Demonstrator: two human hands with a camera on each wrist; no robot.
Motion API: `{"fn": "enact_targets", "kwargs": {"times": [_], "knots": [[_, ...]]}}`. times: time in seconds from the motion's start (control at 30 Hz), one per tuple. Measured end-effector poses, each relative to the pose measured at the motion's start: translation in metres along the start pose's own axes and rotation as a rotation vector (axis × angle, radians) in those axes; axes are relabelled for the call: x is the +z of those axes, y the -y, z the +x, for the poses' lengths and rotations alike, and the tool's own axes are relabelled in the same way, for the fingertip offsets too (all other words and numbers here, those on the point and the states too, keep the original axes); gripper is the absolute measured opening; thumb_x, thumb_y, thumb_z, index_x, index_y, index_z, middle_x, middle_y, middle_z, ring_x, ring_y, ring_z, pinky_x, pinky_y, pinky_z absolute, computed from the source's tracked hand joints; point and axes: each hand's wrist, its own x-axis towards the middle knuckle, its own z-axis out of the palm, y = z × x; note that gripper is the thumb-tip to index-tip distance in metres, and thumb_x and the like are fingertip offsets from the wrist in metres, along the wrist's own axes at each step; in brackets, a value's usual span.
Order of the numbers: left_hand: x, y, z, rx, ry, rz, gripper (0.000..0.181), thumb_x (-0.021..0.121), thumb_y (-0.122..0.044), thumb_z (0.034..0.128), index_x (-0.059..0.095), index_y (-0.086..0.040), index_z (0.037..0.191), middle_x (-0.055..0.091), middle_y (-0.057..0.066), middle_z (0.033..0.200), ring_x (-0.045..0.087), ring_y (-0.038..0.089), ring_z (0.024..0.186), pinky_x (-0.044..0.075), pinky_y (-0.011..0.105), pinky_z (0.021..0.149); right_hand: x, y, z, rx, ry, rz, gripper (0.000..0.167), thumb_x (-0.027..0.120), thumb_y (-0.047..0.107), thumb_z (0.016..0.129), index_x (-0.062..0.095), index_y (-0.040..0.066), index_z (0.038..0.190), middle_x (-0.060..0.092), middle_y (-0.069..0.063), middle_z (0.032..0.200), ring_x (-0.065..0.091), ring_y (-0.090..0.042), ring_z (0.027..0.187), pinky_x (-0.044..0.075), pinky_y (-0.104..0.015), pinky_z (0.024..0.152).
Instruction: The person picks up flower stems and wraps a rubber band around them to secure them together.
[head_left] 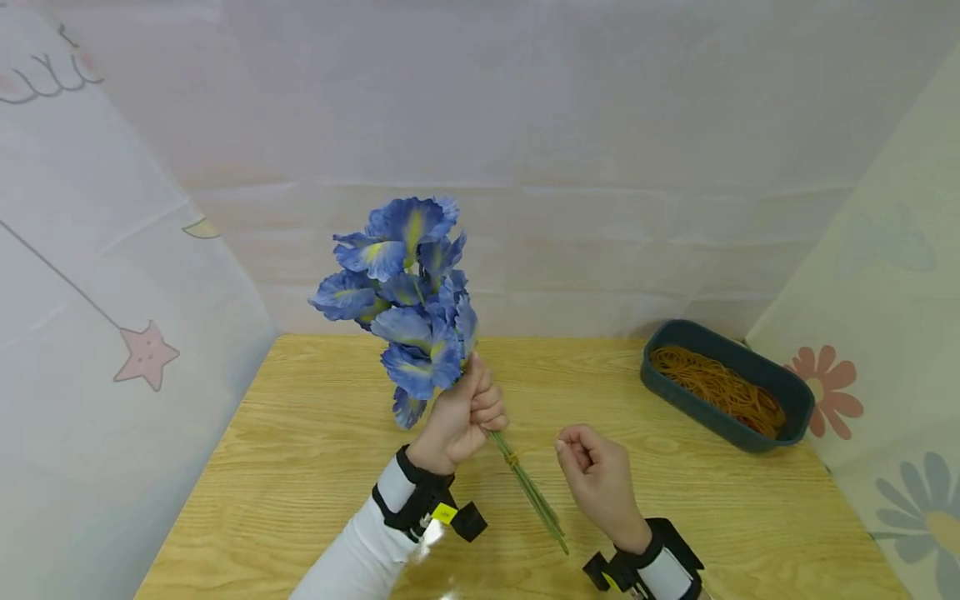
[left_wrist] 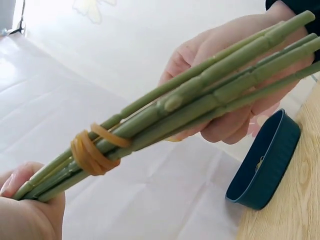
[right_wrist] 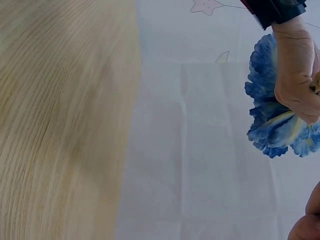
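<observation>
My left hand [head_left: 462,414] grips a bunch of blue artificial irises [head_left: 420,333] just below the blooms, held tilted over the table. The green stems [head_left: 538,502] slant down to the right. An orange rubber band [left_wrist: 91,152] is wound around them in the left wrist view, below the left hand [left_wrist: 31,212]. To the right of the stems, my right hand [head_left: 602,483] has curled fingers, thumb against index finger; a faint strand of the band stretches to its pinch. In the right wrist view the blooms [right_wrist: 280,125] show beside the left hand [right_wrist: 297,75].
A dark teal tray [head_left: 678,402] holding many loose rubber bands [head_left: 716,387] stands at the back right of the wooden table [head_left: 300,450]. Pale printed cloth [head_left: 570,250] hangs behind the table and at both sides.
</observation>
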Motion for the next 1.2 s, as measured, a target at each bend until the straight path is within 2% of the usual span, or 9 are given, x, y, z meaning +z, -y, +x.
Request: {"fn": "enact_targets", "kwargs": {"times": [0.07,0.23,0.33,0.43,0.63,0.77,0.93,1.1,1.2], "knots": [[0.000,-0.002,-0.001,-0.014,-0.025,-0.047,0.048,0.017,-0.042,0.1002,0.023,-0.018,0.059,0.012,-0.003,0.056,0.011,0.009,0.046,0.011,0.023,0.055,-0.001,0.005,0.001,-0.004,-0.002,-0.025,0.027,0.061,-0.027,0.066,0.057,-0.001,0.071,0.028,0.003,0.046,0.019,0.004,0.040,0.018,-0.004,0.042],[-0.004,-0.008,-0.002,-0.046,-0.065,-0.203,0.047,0.016,-0.043,0.0992,0.022,-0.017,0.060,0.009,-0.003,0.059,0.007,0.009,0.050,0.012,0.020,0.056,-0.002,0.001,-0.009,-0.004,0.022,-0.082,0.030,0.063,-0.024,0.064,0.057,0.005,0.070,0.026,0.005,0.046,0.017,0.007,0.042,0.017,-0.004,0.043],[-0.007,-0.010,-0.003,-0.069,-0.117,-0.318,0.047,0.016,-0.044,0.0983,0.020,-0.017,0.061,0.008,-0.005,0.061,0.005,0.008,0.052,0.013,0.018,0.056,-0.003,-0.006,-0.020,0.007,0.057,-0.080,0.033,0.063,-0.022,0.065,0.056,0.010,0.071,0.026,0.006,0.047,0.016,0.007,0.043,0.016,-0.005,0.043],[-0.010,-0.009,-0.003,-0.075,-0.201,-0.383,0.048,0.017,-0.045,0.0977,0.023,-0.017,0.060,0.008,-0.006,0.062,0.004,0.006,0.054,0.016,0.016,0.055,-0.006,-0.002,-0.026,0.011,0.090,-0.038,0.034,0.062,-0.022,0.068,0.055,0.011,0.074,0.026,0.005,0.048,0.015,0.005,0.043,0.015,-0.009,0.042],[-0.012,-0.006,-0.002,-0.039,-0.372,-0.398,0.049,0.021,-0.045,0.0973,0.027,-0.017,0.058,0.017,-0.007,0.056,0.009,0.006,0.050,0.021,0.015,0.052,-0.015,0.007,-0.030,0.054,0.128,0.021,0.035,0.062,-0.022,0.071,0.056,0.013,0.077,0.027,0.005,0.049,0.017,0.007,0.045,0.018,-0.008,0.042],[-0.012,-0.005,-0.002,-0.015,-0.449,-0.388,0.048,0.022,-0.044,0.0974,0.028,-0.018,0.058,0.026,-0.006,0.052,0.018,0.006,0.045,0.024,0.015,0.051,-0.019,0.009,-0.032,0.057,0.151,0.073,0.036,0.062,-0.023,0.071,0.057,0.012,0.078,0.027,0.004,0.048,0.020,0.005,0.042,0.020,-0.008,0.041],[-0.011,-0.004,-0.003,-0.014,-0.468,-0.386,0.049,0.022,-0.044,0.0973,0.028,-0.018,0.057,0.023,-0.006,0.053,0.019,0.006,0.045,0.022,0.015,0.052,-0.022,0.003,-0.037,0.022,0.196,0.151,0.033,0.061,-0.023,0.072,0.057,0.009,0.080,0.028,0.002,0.049,0.021,0.000,0.041,0.021,-0.010,0.042],[-0.014,-0.003,-0.003,-0.016,-0.450,-0.361,0.049,0.020,-0.044,0.0977,0.028,-0.018,0.057,0.019,-0.007,0.055,0.017,0.005,0.045,0.021,0.015,0.052,-0.027,0.005,-0.035,0.049,0.274,0.217,0.034,0.059,-0.022,0.075,0.058,0.011,0.083,0.029,0.000,0.049,0.022,-0.004,0.041,0.023,-0.009,0.043],[-0.014,-0.003,-0.002,-0.015,-0.450,-0.343,0.050,0.019,-0.045,0.0976,0.028,-0.018,0.057,0.017,-0.007,0.055,0.017,0.005,0.045,0.021,0.015,0.052,-0.030,0.008,-0.033,0.071,0.309,0.219,0.037,0.060,-0.022,0.075,0.059,0.014,0.083,0.029,0.000,0.048,0.022,-0.005,0.040,0.023,-0.008,0.044]]}}
